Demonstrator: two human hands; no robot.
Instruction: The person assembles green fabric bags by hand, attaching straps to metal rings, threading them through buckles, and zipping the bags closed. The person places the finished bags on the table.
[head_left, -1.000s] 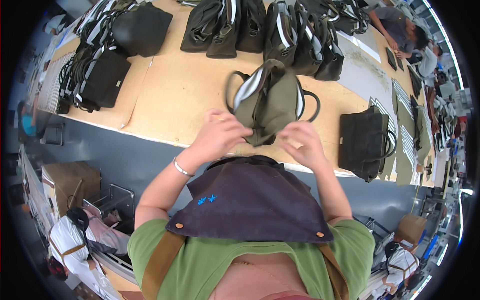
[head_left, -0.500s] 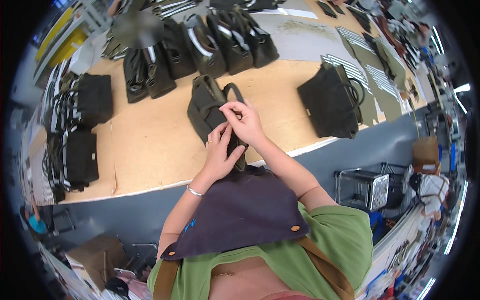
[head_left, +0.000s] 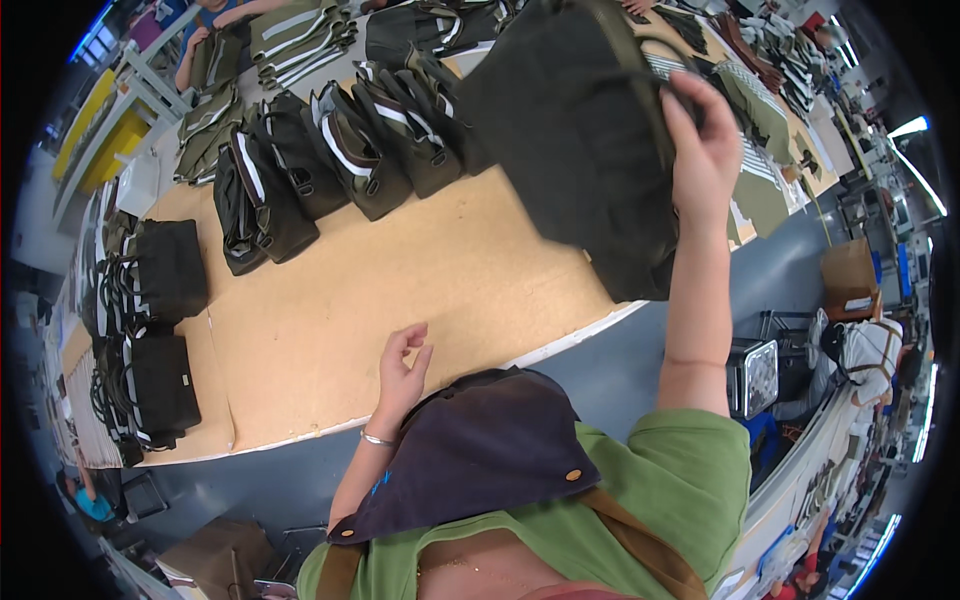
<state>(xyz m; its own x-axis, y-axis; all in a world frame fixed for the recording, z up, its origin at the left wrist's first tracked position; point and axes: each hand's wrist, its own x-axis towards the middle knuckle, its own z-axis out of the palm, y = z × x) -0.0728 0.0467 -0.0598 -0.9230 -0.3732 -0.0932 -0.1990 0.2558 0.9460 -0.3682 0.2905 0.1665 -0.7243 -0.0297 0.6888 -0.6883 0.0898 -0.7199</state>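
Observation:
My right hand [head_left: 702,150] is raised high at the upper right and grips the handle of a dark olive fabric bag [head_left: 575,140], which hangs in the air above the wooden table [head_left: 420,290]. Just over the table's near edge, my left hand [head_left: 402,372] hovers holding nothing, its fingers loosely curled with thumb and forefinger close together. A bracelet sits on that wrist. A dark blue apron covers my front below the hands.
A row of dark bags with pale stripes [head_left: 330,160] leans along the table's far side. Black bags [head_left: 150,330] are stacked at the left end. Folded olive pieces [head_left: 290,35] lie farther back, with another person's arms [head_left: 215,30] beyond. Boxes and carts stand on the floor at right.
Both hands were working on the bag on the table. Now my right hand has lifted it up and to the right, while my left hand has let go and dropped back.

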